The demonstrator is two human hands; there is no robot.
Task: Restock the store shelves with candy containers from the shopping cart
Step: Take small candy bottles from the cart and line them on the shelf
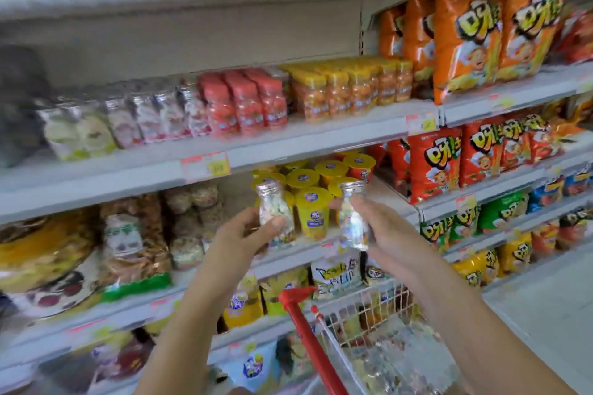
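Note:
My left hand [247, 236] grips a clear candy bottle [272, 202] with a silver cap, held upright in front of the shelves. My right hand [385, 228] grips a second clear candy bottle [351, 224], also upright, a little to the right. Both bottles hang in front of the yellow cups [313, 212] on the third shelf down. The shopping cart [378, 324], wire with a red handle, stands below my hands. More clear containers lie blurred inside it. The shelf above [288, 141] carries rows of red and orange candy containers.
Orange and red snack bags [481, 42] fill the shelves on the right. Bagged snacks [134, 240] crowd the left of the third shelf. A bare stretch of back wall shows above the candy rows. Floor [552, 292] is visible at the right.

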